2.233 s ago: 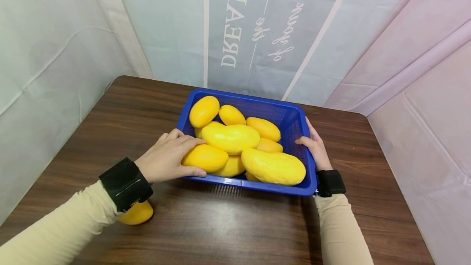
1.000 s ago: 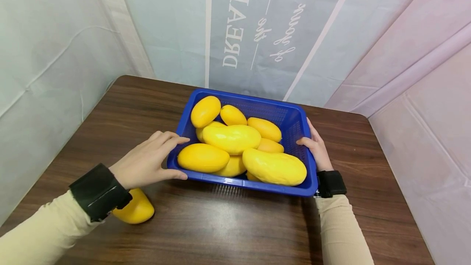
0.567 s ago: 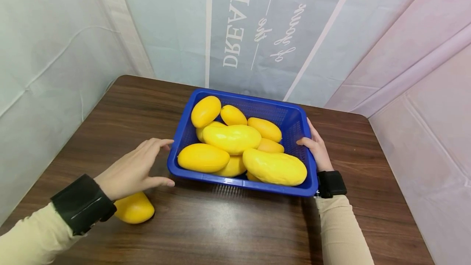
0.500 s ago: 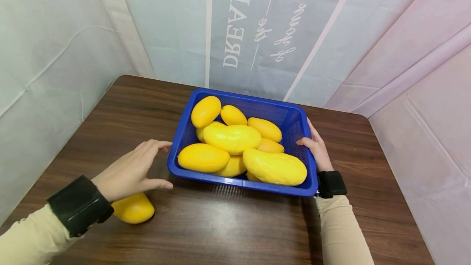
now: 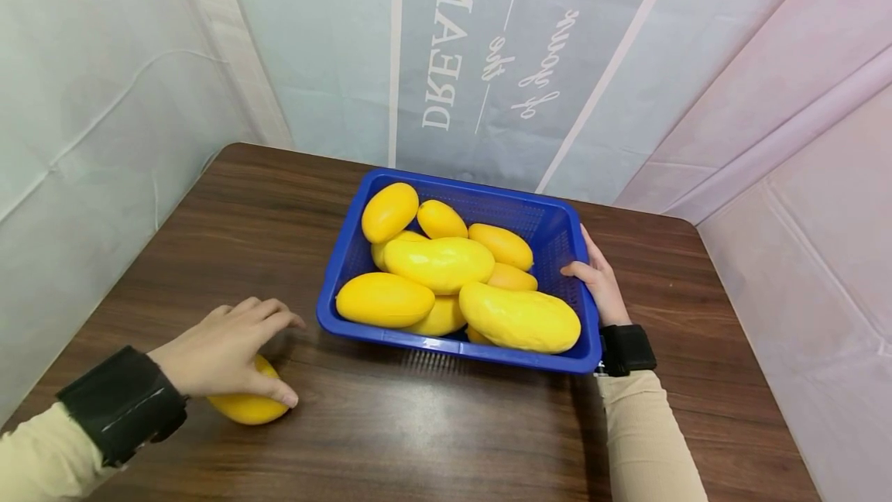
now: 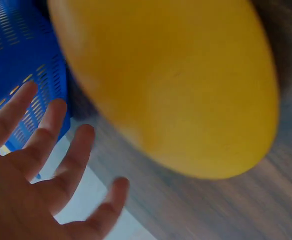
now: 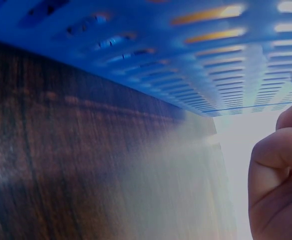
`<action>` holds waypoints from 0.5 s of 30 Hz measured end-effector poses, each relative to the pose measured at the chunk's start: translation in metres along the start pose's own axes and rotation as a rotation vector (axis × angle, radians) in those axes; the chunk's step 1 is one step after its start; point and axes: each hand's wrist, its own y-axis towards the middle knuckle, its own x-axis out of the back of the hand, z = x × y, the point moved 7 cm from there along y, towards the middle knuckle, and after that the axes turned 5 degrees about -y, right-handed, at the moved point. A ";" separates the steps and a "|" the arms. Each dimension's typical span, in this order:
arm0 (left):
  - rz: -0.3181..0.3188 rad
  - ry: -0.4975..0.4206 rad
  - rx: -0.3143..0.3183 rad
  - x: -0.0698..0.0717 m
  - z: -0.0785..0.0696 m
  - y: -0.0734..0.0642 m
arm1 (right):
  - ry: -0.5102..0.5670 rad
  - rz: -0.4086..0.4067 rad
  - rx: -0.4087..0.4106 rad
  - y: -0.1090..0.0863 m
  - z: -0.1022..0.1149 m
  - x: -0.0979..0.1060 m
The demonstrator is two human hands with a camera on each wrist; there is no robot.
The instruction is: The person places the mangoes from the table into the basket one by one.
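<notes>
My left hand hovers over a yellow mango lying on the table at the lower left, its fingers spread and partly covering the fruit in the head view. In the left wrist view, the mango looms large, with the spread fingers beside it and a gap between. My right hand grips the right rim of a blue plastic basket, thumb inside and the other fingers outside. Several yellow mangoes fill the basket, one at its front left corner.
A dark wooden table carries everything. Behind it hangs a pale blue-grey cloth with white lettering. White sheeting flanks the left side, pinkish-white sheeting the right. The basket stands near the back edge.
My left hand has let go of the mango now at the basket's front left corner. It has drawn back left and down over the mango on the table. The right hand keeps its grip.
</notes>
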 end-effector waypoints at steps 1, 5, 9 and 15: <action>0.013 0.004 0.008 -0.003 0.001 -0.001 | 0.002 0.001 0.000 0.000 0.000 0.000; 0.065 0.007 0.039 -0.012 0.008 -0.007 | 0.008 0.005 0.004 0.000 0.000 0.000; 0.113 -0.005 0.066 -0.021 0.013 -0.011 | 0.010 0.004 0.005 -0.001 -0.001 0.001; 0.139 -0.026 0.065 -0.031 0.016 -0.013 | 0.003 0.002 0.004 0.000 0.000 0.001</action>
